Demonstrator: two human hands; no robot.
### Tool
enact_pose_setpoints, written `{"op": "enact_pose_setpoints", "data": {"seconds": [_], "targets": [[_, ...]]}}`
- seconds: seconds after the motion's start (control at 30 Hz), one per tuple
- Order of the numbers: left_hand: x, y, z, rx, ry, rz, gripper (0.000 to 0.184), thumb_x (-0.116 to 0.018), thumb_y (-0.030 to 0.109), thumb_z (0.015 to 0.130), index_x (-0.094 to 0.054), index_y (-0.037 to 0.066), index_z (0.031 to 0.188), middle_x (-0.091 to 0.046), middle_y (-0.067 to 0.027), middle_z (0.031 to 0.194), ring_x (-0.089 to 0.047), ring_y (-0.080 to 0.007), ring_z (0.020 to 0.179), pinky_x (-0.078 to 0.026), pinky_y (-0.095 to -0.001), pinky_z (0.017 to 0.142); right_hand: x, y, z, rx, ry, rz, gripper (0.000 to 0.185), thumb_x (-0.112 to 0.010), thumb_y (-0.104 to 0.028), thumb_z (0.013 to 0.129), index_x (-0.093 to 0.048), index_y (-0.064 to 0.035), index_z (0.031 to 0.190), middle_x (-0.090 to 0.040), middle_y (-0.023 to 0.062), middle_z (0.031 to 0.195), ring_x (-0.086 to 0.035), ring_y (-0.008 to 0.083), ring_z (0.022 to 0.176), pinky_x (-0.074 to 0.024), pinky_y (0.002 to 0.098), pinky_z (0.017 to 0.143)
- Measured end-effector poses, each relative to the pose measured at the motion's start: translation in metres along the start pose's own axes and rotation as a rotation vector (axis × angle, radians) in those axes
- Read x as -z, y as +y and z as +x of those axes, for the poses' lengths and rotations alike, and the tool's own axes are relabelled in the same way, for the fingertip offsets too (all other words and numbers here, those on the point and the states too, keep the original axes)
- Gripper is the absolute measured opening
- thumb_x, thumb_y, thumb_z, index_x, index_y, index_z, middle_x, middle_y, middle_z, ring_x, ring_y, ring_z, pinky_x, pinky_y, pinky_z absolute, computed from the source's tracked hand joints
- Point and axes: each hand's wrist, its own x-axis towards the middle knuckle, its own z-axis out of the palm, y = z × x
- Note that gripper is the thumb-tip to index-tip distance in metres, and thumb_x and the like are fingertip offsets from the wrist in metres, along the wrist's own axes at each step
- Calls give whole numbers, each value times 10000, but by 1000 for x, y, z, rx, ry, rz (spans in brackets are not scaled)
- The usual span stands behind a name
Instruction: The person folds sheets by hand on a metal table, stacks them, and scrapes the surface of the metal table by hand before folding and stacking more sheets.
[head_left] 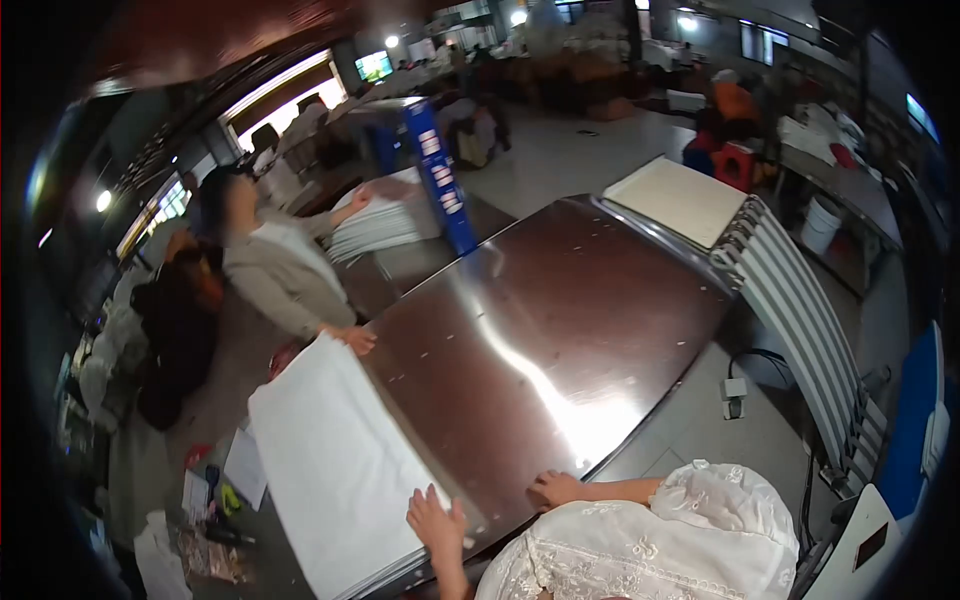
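My left hand [435,520] lies open, fingers spread, over the right edge of a stack of folded white cloth [335,465]. Under my right hand [556,489] is the near edge of a shiny dark brown table [520,320]; its fingers are stretched out and nothing shows in them. The cloth stack covers the table's left end, and its layers show at the near corner. Across from me, a co-worker in a beige jacket [280,290] has one hand [352,338] at the far corner of the same cloth.
Another pile of folded white cloth [375,230] lies beyond the table, by a blue post [438,175]. A cream board [675,200] and a striped slatted frame [800,310] adjoin the right end. Tools and papers [215,500] lie at left. A white bucket [821,224] stands at right.
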Motion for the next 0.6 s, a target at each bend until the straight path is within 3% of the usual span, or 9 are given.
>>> {"op": "enact_pose_setpoints", "data": {"seconds": [0.03, 0.1, 0.17, 0.2, 0.23, 0.33, 0.4, 0.47, 0.6], "targets": [[-14, 38, 4, -50, -12, 103, 552, -581, 296, 789, -451, -6, 1231, -427, -291, 1250, -373, -428, 1184, -299, -483, 990, 2, 34, -27, 31, 64, -149, 630, -637, -367, 745, -404, -153, 1290, -387, 185, 1338, -420, 362, 1192, -433, 486, 871], [-109, 70, 6, -41, -72, -474, 595, -583, 341, 792, -434, 0, 1256, -391, -308, 1284, -318, -435, 1232, -259, -517, 1012, -15, 120, -66, -61, 199, -256, 656, -636, -360, 734, -393, -208, 1324, -239, 135, 1444, -254, 386, 1297, -380, 572, 880], [-160, 122, -15, 16, -305, -423, 616, -584, 350, 791, -416, -5, 1266, -345, -318, 1314, -285, -448, 1250, -233, -545, 1015, 29, 151, -132, -365, 126, -162, 659, -599, -338, 769, -344, -209, 1363, -242, 138, 1445, -293, 373, 1283, -378, 524, 920], [-152, 158, -33, -129, -219, -108, 623, -578, 314, 787, -391, -9, 1286, -296, -317, 1346, -253, -458, 1265, -222, -555, 1017, 36, 174, -157, -472, 157, -67, 610, -585, -328, 773, -385, -174, 1329, -343, 152, 1374, -398, 361, 1190, -418, 478, 884], [-182, 164, -43, -285, -112, -90, 616, -568, 269, 780, -376, -6, 1297, -265, -317, 1363, -240, -455, 1273, -215, -553, 1021, 39, 201, -180, -576, 199, 15, 566, -571, -318, 778, -427, -139, 1296, -444, 166, 1302, -503, 350, 1098, -458, 431, 849], [-196, 208, -50, -292, -167, -120, 586, -549, 239, 776, -398, -6, 1286, -283, -317, 1353, -246, -462, 1268, -206, -555, 1025, 42, 266, -239, -856, -146, 254, 461, -522, -350, 798, -534, -93, 1180, -589, 172, 1103, -583, 340, 964, -479, 422, 807], [-190, 229, -40, -345, -266, -158, 568, -543, 233, 777, -412, -7, 1276, -287, -318, 1350, -246, -464, 1269, -202, -556, 1028, 13, 286, -272, -879, -17, 238, 430, -507, -378, 794, -592, -69, 1081, -636, 176, 977, -602, 338, 917, -487, 439, 779], [-202, 244, -29, -458, -247, -146, 562, -538, 236, 778, -421, -6, 1271, -292, -320, 1347, -248, -465, 1268, -199, -555, 1031, -21, 294, -286, -943, 43, 326, 410, -544, -395, 795, -623, -79, 1045, -620, 148, 1072, -594, 326, 980, -485, 424, 819], [-214, 292, 6, -604, -332, -133, 585, -514, 275, 796, -394, 8, 1302, -263, -316, 1368, -204, -468, 1290, -153, -558, 1050, -70, 286, -307, -948, 266, 560, 386, -567, -368, 778, -651, -57, 989, -630, 178, 1010, -606, 323, 941, -479, 422, 790]]}}
